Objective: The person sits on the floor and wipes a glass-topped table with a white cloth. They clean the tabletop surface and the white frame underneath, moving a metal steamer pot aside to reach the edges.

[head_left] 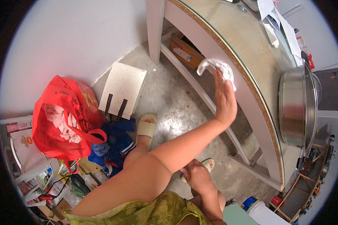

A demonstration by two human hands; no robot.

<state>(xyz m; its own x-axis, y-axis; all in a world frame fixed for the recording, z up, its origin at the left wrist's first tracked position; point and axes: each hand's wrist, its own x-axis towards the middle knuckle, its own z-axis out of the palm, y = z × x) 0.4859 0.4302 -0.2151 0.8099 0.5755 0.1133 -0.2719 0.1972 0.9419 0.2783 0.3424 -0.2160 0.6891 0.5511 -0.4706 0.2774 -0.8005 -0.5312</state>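
Observation:
My left hand [225,104] reaches out with its fingers on a crumpled white cloth [228,70], at the pale side panel [242,112] just under the tabletop edge. Whether the cloth touches the panel cannot be told. Lower down, my right hand [197,174] is near my knee, back of the hand up and fingers partly curled; its fingertips are hidden. A glass-covered table [259,56] curves along the right. On it stands a large steel pot [293,107] with a glass lid.
A red bag [84,112] with pale cloth inside, a white paper bag [124,87] and dark blue fabric [115,137] lie left. A cardboard box [183,53] sits beneath the table, behind a white crossbar [191,84]. A white bucket [262,211] stands at the lower right.

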